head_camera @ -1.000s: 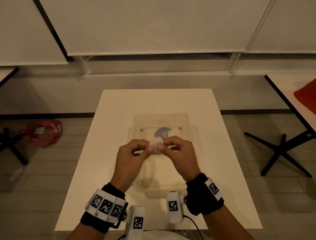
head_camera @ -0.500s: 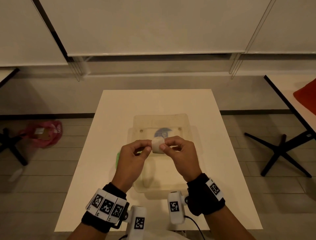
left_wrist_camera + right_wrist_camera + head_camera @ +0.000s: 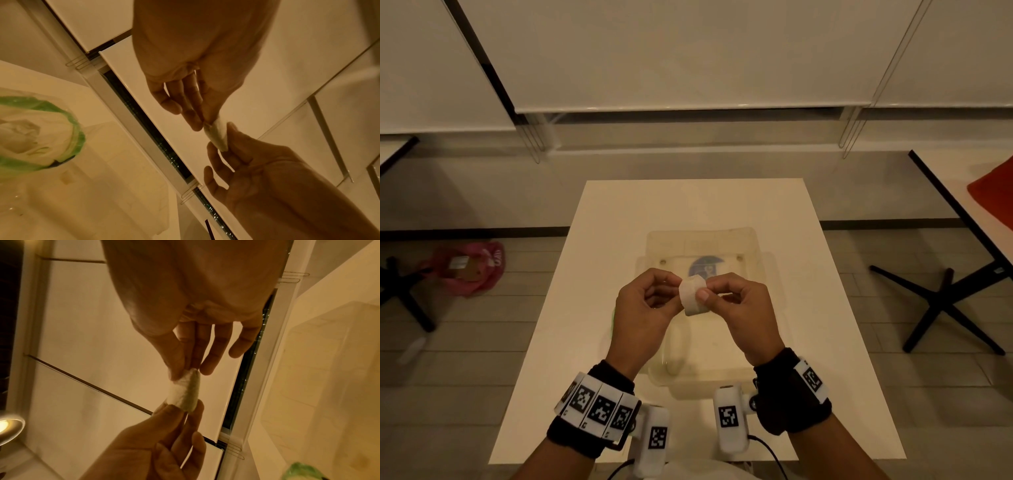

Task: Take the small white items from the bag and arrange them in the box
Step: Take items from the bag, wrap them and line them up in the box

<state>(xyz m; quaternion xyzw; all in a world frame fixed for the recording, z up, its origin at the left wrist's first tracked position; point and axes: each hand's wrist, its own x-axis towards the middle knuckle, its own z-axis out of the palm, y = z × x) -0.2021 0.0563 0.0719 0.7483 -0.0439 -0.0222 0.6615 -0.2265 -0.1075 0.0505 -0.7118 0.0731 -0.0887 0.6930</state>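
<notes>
Head view has both hands up above the clear box (image 3: 763, 274), and between them sits one small white item (image 3: 692, 297). Left hand (image 3: 643, 308) pinches its left edge between thumb and forefinger, the other fingers loosely curled under. Right hand (image 3: 743, 308) pinches the opposite edge, thumb tip pressed flat on the item's near face. From the left wrist camera, the white item (image 3: 218, 135) hangs between the two sets of fingertips, clamped at each end, with the right hand's spare fingers fanned apart. Off to the side of the left fingers lies the bag (image 3: 41, 134), clear with a green rim, more white stuff inside it. Right wrist camera confirms it: item (image 3: 186, 393) stretched between thumb-and-finger pinches, box wall beyond the fingers.
</notes>
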